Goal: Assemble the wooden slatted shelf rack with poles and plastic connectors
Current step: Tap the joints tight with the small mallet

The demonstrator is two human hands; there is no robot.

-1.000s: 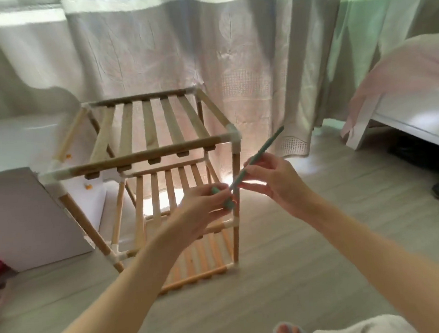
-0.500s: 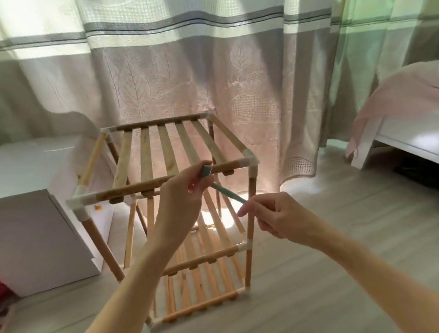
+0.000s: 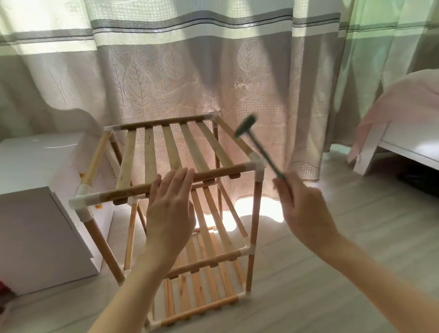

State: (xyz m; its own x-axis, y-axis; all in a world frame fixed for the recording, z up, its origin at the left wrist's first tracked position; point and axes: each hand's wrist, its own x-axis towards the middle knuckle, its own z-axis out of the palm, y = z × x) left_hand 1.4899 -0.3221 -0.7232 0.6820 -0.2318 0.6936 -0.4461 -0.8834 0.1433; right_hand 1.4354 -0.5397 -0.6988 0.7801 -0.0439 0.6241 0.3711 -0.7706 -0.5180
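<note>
Rack: the wooden slatted shelf rack stands upright on the floor at the centre of the view, three slatted tiers one above another.
Top tier: five pale wooden slats run from the near rail to the far rail; dark stubs show under the near rail.
Poles: round, light brown poles stand at the corners.
Connectors: white plastic connectors join rails and poles at each corner; the one at 9 o'clock is plain to see.
Left hand: the left hand lies flat, its fingers straight and together, resting on the near top rail.
Right hand: the right hand, at 3 o'clock of the rack, has its fingers clamped round the handle of a small dark green hammer.
Hammer: tilted, head up toward 11 o'clock, blurred, above the rack's near right corner and clear of it.
Around: a white cabinet at 9 o'clock, a patterned curtain at 12 o'clock, a bed at 3 o'clock.
</note>
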